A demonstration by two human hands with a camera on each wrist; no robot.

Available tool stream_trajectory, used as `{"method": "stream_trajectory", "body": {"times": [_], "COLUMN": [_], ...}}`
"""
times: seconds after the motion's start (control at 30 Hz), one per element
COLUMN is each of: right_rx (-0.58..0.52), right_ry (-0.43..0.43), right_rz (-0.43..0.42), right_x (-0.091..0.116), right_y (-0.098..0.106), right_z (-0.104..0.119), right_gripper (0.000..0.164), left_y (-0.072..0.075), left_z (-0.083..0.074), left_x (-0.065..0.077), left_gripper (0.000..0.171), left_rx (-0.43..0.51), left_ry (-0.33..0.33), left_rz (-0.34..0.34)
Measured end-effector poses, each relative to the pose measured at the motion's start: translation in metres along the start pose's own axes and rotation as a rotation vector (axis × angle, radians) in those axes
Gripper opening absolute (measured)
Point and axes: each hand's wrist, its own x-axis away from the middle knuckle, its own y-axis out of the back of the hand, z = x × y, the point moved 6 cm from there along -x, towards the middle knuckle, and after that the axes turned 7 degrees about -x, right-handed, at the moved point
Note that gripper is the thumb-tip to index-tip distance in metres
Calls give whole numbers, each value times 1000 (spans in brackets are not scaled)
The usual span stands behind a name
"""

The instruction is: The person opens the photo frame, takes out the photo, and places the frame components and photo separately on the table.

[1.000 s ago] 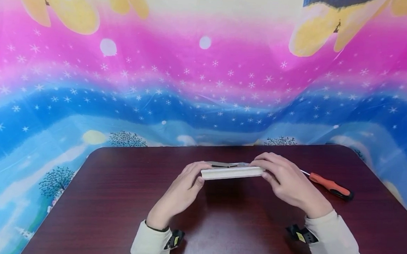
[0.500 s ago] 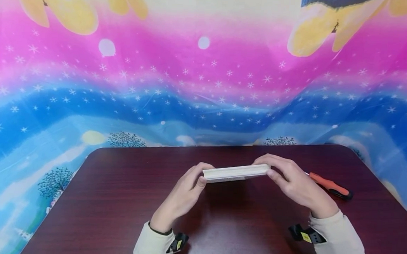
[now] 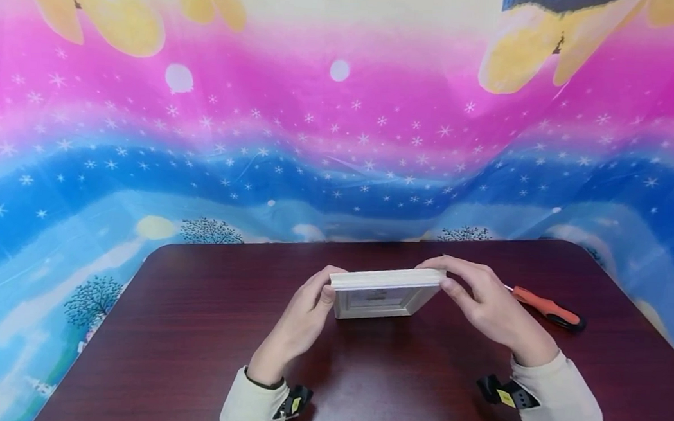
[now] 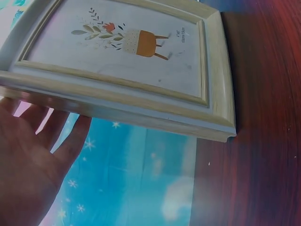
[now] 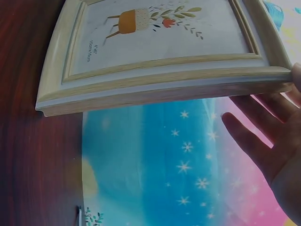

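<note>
Both hands hold a cream-coloured picture frame [image 3: 387, 278] by its two ends, over the middle of the table. It stands steeply tilted, front towards me, its lower edge close to the tabletop. My left hand [image 3: 298, 317] grips the left end, the thumb on the near side; my right hand [image 3: 482, 306] grips the right end at the top corner. In the left wrist view the frame's print [image 4: 117, 52] shows a flower pot on legs with leaves and a red bloom. Fingers of the right hand [image 5: 277, 141] reach behind the frame's edge in the right wrist view.
An orange and black screwdriver [image 3: 548, 308] lies right of my right hand on the dark red-brown table [image 3: 190, 330]. Behind the table hangs a pink and blue cloth [image 3: 330, 139] printed with snowflakes. Each wrist wears a black strap device [image 3: 293, 401].
The picture frame has tipped from nearly flat, with its back and stand facing up, to standing, its printed front facing me. Both hands have kept hold; the right hand has shifted slightly right.
</note>
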Motion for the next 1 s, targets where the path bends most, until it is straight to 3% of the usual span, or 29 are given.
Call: {"method": "stream_trajectory", "body": {"times": [0.17, 0.4, 0.6, 0.77, 1.0], "right_rx": [-61, -134, -124, -86, -94], "right_ry": [7, -28, -21, -108, -208], "right_rz": [-22, 8, 24, 46, 44], "right_x": [0, 0, -1, -3, -5], "right_y": [0, -8, -19, -34, -41], "right_z": [-4, -16, -28, -37, -41], "right_gripper": [33, 32, 33, 36, 28], "left_y": [-1, 0, 1, 1, -3], "left_z": [1, 8, 10, 11, 13], "left_x": [-1, -1, 0, 1, -1], "left_gripper": [53, 46, 49, 57, 67], "left_rx": [35, 78, 100, 105, 113], "left_ry": [3, 79, 126, 157, 85], "left_rz": [-9, -34, -46, -38, -9]}}
